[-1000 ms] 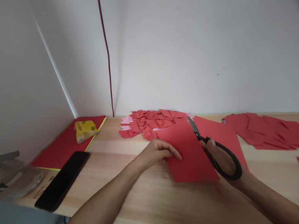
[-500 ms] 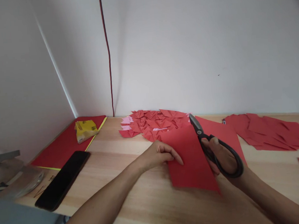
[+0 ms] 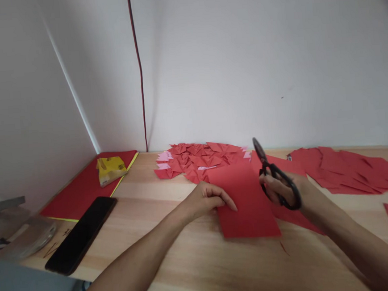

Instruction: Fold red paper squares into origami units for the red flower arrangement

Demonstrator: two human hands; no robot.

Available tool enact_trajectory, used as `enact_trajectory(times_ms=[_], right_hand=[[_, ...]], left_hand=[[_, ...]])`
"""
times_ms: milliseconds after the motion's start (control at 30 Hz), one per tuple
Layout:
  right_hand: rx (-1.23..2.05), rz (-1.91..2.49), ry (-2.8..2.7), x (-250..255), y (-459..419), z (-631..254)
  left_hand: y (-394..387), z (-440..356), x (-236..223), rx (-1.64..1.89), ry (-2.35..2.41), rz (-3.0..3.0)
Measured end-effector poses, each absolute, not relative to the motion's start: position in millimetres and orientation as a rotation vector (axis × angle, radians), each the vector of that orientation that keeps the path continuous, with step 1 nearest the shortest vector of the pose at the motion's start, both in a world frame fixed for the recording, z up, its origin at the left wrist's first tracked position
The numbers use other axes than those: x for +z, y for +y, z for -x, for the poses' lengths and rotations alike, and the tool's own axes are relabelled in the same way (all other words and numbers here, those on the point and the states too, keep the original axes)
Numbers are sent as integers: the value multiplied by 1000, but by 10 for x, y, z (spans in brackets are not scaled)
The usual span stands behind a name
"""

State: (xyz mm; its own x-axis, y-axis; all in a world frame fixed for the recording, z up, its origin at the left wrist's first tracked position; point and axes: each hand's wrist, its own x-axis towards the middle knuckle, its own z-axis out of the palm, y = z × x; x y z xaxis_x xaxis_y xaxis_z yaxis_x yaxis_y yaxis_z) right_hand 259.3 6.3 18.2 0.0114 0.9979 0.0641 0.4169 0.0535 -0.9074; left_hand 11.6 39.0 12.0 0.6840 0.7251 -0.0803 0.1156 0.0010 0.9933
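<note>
My left hand [image 3: 215,200] pinches the left side of a red paper sheet [image 3: 248,213] between thumb and fingers, holding it tilted over the table. To the right of that sheet, my right hand [image 3: 278,188] grips black-handled scissors [image 3: 264,158], fingers in the loops. The blades point up and away, clear of the sheet's edge, and look closed. Behind the scissors another red sheet [image 3: 300,220] lies on the table, partly covered by my right hand and the held sheet. A thin red paper sliver [image 3: 284,247] lies below the held sheet.
Folded red and pink paper pieces [image 3: 198,158] are heaped by the wall, with a pile of cut red paper [image 3: 353,171] to the right. At left are a black phone [image 3: 82,235], a yellow packet [image 3: 111,169] on red sheets [image 3: 73,191], and a clear plastic container [image 3: 29,237].
My right hand has drawn the scissors off the sheet's right edge, lifting them slightly up and away. The held sheet swung briefly and hangs flatter now. My left hand has barely moved.
</note>
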Motion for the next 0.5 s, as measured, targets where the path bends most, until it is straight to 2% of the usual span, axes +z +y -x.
enact_trajectory(times_ms=[133,500], right_hand=[[1132,1513,-1481,220,-5,-2487],[1053,1582,-1492,246,-19,-2479]], left_hand=[[400,-128,97,608,794,-1593],[349,-163,107,596,824,-1636]])
